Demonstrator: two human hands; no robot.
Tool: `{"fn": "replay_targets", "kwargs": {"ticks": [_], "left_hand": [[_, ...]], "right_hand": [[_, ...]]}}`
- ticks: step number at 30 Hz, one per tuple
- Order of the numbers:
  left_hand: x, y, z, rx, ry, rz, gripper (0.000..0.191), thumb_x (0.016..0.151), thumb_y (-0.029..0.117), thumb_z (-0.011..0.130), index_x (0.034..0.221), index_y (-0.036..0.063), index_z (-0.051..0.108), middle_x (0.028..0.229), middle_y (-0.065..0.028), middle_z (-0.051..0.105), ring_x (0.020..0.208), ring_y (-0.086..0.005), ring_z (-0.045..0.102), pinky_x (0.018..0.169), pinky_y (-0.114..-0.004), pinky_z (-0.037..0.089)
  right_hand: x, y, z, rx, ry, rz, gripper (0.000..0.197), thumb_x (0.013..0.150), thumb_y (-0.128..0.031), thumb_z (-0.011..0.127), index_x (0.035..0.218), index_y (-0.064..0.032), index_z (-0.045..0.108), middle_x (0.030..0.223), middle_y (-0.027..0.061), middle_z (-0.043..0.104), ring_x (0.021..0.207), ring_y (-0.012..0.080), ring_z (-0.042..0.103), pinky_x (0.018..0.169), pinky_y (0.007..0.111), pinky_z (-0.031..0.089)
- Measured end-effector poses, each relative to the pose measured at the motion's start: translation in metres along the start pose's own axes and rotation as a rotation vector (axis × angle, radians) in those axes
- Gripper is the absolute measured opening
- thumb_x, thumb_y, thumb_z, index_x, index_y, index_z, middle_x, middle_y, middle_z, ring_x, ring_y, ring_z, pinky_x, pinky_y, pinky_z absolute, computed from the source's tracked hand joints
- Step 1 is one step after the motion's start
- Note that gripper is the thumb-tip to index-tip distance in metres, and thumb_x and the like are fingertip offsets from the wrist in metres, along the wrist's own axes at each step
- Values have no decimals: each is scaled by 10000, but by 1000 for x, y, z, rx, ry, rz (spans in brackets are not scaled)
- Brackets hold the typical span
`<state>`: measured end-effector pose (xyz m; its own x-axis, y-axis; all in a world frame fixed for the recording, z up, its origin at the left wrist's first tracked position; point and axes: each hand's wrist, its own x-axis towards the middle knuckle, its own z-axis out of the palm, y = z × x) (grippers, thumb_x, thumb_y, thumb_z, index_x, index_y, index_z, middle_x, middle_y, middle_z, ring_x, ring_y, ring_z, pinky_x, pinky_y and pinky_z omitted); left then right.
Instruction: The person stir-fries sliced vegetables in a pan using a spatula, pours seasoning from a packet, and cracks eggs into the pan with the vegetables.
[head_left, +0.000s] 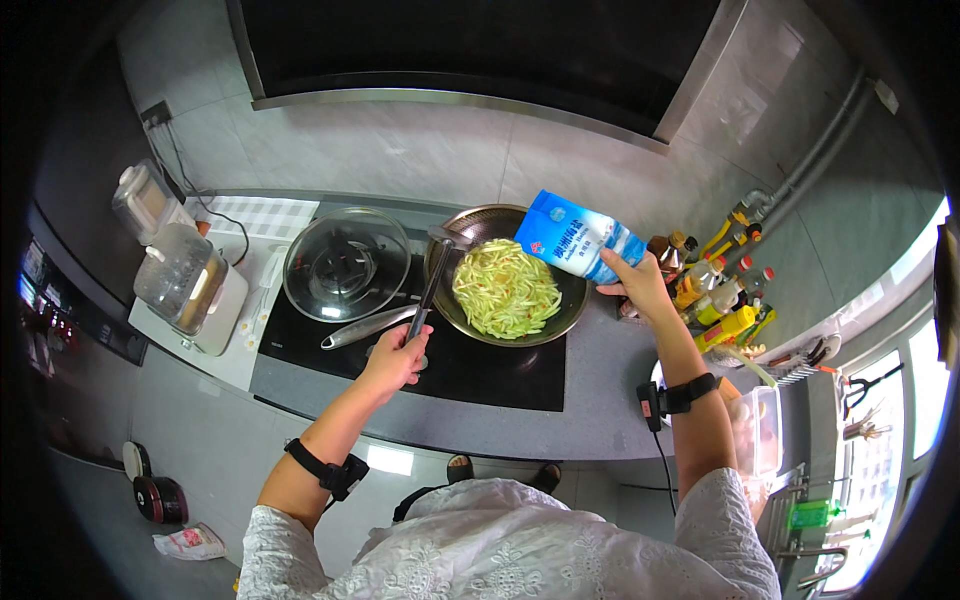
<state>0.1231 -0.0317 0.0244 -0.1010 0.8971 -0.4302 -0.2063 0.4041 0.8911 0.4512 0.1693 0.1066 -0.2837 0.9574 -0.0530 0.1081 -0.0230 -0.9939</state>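
Note:
A frying pan (576, 319) with a metal handle (367, 327) sits on the black cooktop (480, 382). In it lies a heap of pale green shredded vegetable (506, 292) with small red bits. My left hand (397, 356) grips the dark handle of a cooking utensil (431, 289), whose metal head is over the pan's left rim. My right hand (637, 285) holds a blue-and-white plastic packet (574, 240) at its right end. The packet is tilted above the pan's right side, its other end towards the upper left. It bears writing. Whether anything pours from it I cannot tell.
A glass lid (346, 264) lies left of the pan. Beyond it stands a white countertop appliance (195, 281) with a clear cover. Several sauce bottles (697, 281) crowd the counter at right, near a clear plastic box (757, 431). A dark range hood (465, 60) overhangs the cooktop.

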Motion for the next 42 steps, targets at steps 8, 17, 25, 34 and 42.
{"fn": "replay_targets", "kwargs": {"ticks": [8,17,25,34,42], "left_hand": [[0,-3,-4,9,1,-5,244,979,252,538,1162,91,553,685,68,423,571,-40,409,488,-211,355],[2,2,0,12,3,-6,233,980,223,535,1164,82,545,691,62,420,560,-43,395,475,-214,337],[6,2,2,-14,-25,-7,235,980,207,531,1175,76,545,706,58,420,556,-44,391,474,-216,330],[5,3,6,6,-10,-21,247,987,214,533,1190,74,540,696,68,391,558,-35,353,478,-208,286],[8,-1,7,28,-25,-5,242,984,238,535,1170,84,555,709,68,424,573,-41,400,488,-210,350]], "right_hand": [[15,-9,12,-49,69,-63,334,890,-237,710,1111,3,634,964,63,685,809,136,679,630,287,605],[15,-4,-4,19,230,-116,291,894,-220,707,1096,-24,634,966,46,686,818,135,672,624,298,596],[-17,1,-20,136,288,-55,251,905,-206,687,1070,-22,642,946,52,682,786,126,669,605,288,594],[-40,27,-48,-21,128,44,335,906,-220,689,1162,-14,619,1003,52,678,818,134,671,624,283,598],[-19,22,-14,230,188,-29,311,922,-221,672,1163,-35,607,1034,52,672,874,158,670,678,329,604]]}}
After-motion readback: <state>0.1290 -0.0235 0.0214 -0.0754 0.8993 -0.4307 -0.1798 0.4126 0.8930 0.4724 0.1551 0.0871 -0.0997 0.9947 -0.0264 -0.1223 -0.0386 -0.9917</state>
